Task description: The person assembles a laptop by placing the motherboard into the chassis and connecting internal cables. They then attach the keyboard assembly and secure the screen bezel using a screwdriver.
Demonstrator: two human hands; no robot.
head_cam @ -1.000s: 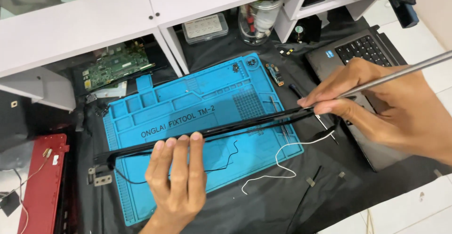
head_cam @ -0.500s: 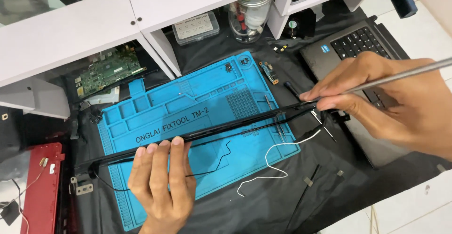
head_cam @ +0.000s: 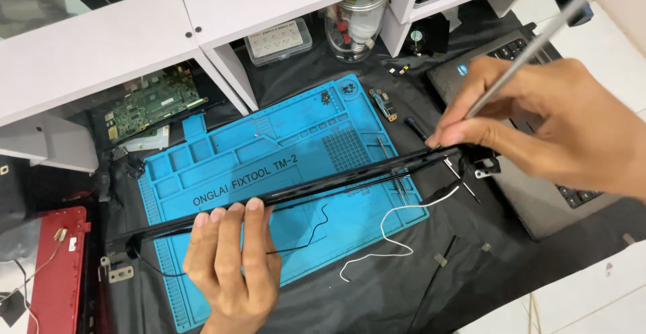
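The right hand [head_cam: 538, 122] has tilted its metal rod [head_cam: 525, 51] seemingly steeper.
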